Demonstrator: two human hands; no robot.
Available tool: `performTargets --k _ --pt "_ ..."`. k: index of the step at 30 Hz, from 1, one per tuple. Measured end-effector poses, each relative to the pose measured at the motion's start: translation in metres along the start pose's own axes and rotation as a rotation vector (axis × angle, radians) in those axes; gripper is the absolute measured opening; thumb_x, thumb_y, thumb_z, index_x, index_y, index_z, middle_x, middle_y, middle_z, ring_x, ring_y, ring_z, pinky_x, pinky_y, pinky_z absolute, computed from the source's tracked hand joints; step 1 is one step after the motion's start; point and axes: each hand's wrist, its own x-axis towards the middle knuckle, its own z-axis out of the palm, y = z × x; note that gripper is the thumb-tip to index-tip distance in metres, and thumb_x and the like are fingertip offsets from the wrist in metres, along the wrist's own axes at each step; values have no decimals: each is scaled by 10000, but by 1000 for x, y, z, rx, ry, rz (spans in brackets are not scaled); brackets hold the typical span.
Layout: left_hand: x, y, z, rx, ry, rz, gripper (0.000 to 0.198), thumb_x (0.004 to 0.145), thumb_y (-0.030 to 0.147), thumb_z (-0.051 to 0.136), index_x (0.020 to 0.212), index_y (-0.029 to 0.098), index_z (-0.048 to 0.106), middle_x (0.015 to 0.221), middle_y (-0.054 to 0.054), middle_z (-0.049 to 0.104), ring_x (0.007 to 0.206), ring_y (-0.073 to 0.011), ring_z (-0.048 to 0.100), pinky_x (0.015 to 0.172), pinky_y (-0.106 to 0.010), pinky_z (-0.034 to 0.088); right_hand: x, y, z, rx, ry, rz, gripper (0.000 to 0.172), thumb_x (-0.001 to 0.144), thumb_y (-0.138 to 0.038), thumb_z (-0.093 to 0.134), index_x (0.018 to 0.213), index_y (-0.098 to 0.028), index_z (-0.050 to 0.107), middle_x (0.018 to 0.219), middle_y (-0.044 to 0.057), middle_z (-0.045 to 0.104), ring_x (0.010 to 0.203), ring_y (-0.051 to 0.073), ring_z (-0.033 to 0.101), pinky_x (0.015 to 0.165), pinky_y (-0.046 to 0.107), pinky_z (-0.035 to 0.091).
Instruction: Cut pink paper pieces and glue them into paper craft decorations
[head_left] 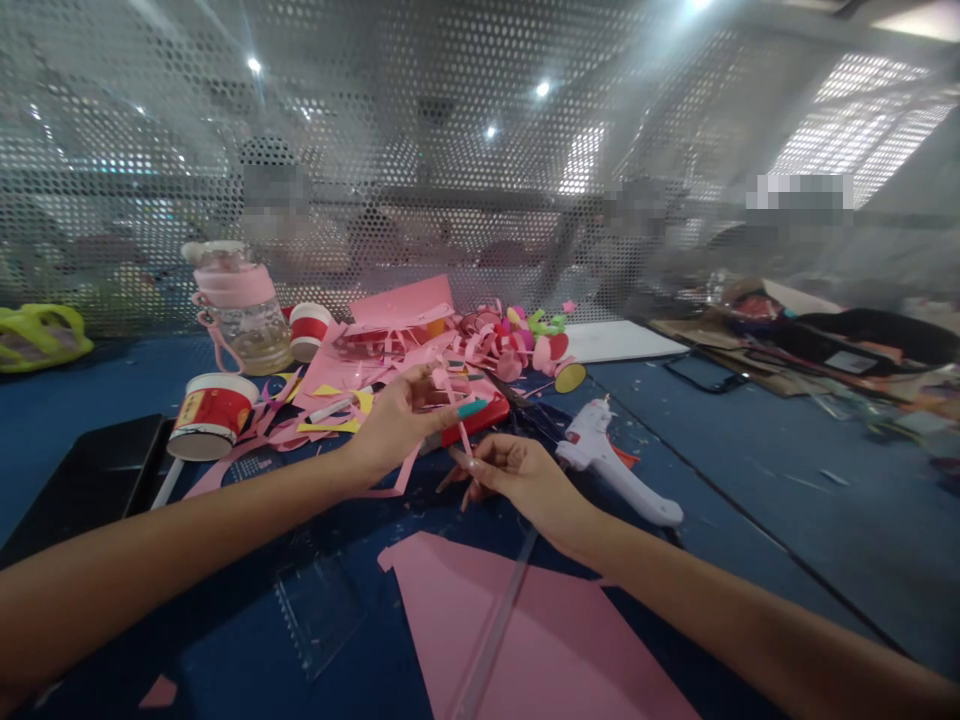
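Note:
A narrow pink paper strip (463,440) runs between my hands in the middle of the view. My left hand (397,425) pinches its upper part, where a curled pink piece (442,382) shows by the fingers. A teal tip (472,408) sticks out at the left thumb; I cannot tell what it is. Thumb and finger of my right hand (521,480) are closed on the strip's lower end, the other fingers loosely bent. Behind the hands lies a heap of pink paper scraps (360,350). Under the right hand a large pink sheet (525,640) lies on the table.
A white glue gun (626,470) lies right of my right hand. Two paper cups (214,415) and a clear bottle with a pink lid (240,305) stand left. A red object (487,415) sits behind the strip. A perforated screen (450,130) rises at the back.

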Motion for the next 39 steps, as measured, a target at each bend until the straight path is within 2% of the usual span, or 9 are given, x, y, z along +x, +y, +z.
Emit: performTargets --k 5,7,10,12,16,23,29,34,39 --pt "1 0 3 -67 -52 18 423 569 250 759 902 145 519 945 -72 641 893 -177 605 808 -335 473 -1 1 -1 -11 16 -5 284 621 -354 739 605 -148 544 572 -16 655 467 74 606 494 170 457" --pt "1 -2 3 -47 -18 8 424 558 258 765 879 147 511 938 -69 636 862 -163 608 807 -326 469 -1 1 -1 -6 18 -8 283 622 -349 739 609 -151 538 571 -20 651 476 80 612 499 174 461" --pt "0 -4 -1 116 113 26 468 551 265 767 920 156 500 910 -44 616 791 -133 593 749 -288 468 -2 2 -2 14 16 -11 285 621 -344 742 611 -153 530 627 -9 670 479 76 610 510 182 473" --pt "-3 -3 -3 278 151 73 394 579 276 749 873 159 515 805 -9 599 709 -112 566 659 -245 455 -2 2 -2 27 13 -12 284 624 -342 740 619 -156 526 634 -7 671 481 76 608 519 189 483" --pt "-8 4 -3 439 71 121 236 654 329 690 675 147 542 644 17 555 597 -92 507 551 -210 407 -1 3 -2 33 7 -22 298 625 -352 738 626 -165 507 618 -17 658 468 81 604 525 207 500" --pt "-11 4 0 393 -8 140 202 700 347 648 746 151 648 723 -17 619 676 -118 553 597 -221 431 -2 2 -1 -37 27 -77 332 598 -400 745 622 -171 506 589 -34 629 447 79 590 487 201 502" --pt "-12 0 2 268 57 228 125 650 289 699 699 179 663 803 -23 616 781 -144 573 663 -242 460 -2 3 0 -71 13 -92 323 604 -409 740 625 -174 519 628 -17 649 452 77 577 486 211 506" --pt "-16 7 9 163 88 107 167 584 294 744 594 163 641 604 10 595 610 -117 542 616 -242 459 -2 2 0 -62 12 -72 341 598 -427 737 618 -181 501 609 -27 636 444 83 565 484 230 504" --pt "-17 9 11 98 91 44 214 550 308 759 555 156 609 555 27 562 539 -86 496 553 -219 428 -2 2 -1 -65 -14 -56 334 606 -413 734 613 -176 499 610 -23 635 458 83 572 498 224 493"
